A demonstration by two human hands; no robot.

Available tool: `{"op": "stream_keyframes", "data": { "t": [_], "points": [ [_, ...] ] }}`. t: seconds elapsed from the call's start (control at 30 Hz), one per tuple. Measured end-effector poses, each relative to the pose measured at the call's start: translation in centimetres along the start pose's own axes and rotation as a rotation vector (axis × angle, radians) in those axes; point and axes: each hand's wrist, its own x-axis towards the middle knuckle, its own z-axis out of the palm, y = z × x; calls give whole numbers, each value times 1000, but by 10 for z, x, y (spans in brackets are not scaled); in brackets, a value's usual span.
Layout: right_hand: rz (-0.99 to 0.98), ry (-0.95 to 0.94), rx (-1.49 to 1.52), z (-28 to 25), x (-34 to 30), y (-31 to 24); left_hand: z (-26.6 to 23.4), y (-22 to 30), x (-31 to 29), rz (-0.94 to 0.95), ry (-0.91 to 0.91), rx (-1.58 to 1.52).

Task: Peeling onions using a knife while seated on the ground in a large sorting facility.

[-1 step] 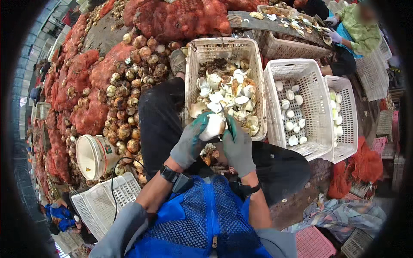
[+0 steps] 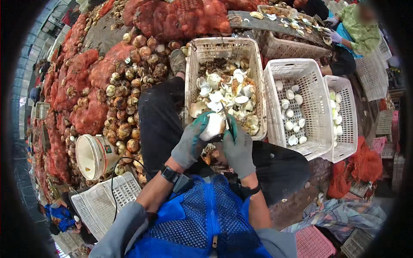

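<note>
A peeled white onion (image 2: 211, 127) with a brownish patch on its right side is in my left hand (image 2: 188, 144), whose gloved fingers close round it. My right hand (image 2: 238, 146), in a matching grey and green glove, is closed on a small knife (image 2: 224, 112). Its thin dark blade points up and slightly left beside the onion; the handle is hidden in my fingers. Both hands are over the near edge of a white plastic crate (image 2: 188, 81) that holds onion skins and cut scraps (image 2: 227, 88).
Right of it stand two white crates, one (image 2: 316, 96) with several peeled onions (image 2: 289, 114), another (image 2: 350, 105) fuller. Unpeeled onions (image 2: 124, 96) and red net sacks (image 2: 88, 75) pile up at left, near a white bucket (image 2: 88, 157). A co-worker (image 2: 359, 30) sits far right.
The knife blade now shows above my right hand, tilted up past the onion; a moment before it could hardly be made out. My left hand and the onion are almost still.
</note>
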Motion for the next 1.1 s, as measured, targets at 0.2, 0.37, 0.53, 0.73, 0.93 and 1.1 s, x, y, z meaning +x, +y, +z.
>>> {"op": "stream_keyframes", "data": {
  "t": [0.2, 0.37, 0.53, 0.73, 0.93, 1.1],
  "points": [
    [52, -6, 56, -6, -20, -31, 16, 10, -12, -169, -47, -676],
    [-53, 10, -71, 6, -25, -25, 10, -3, -16, 48, -53, -152],
    [-60, 50, -238, 17, -26, -16, -2, -30, -10, -2, 8, -253],
    [-125, 59, -440, 12, -21, 20, -7, -29, -8, -123, -29, -546],
    [-427, 175, -580, -19, -21, -14, -2, -24, -16, 206, -39, 163],
    [-30, -11, -58, -3, -32, -17, -5, -28, -16, 666, 19, 884]
  ]
}}
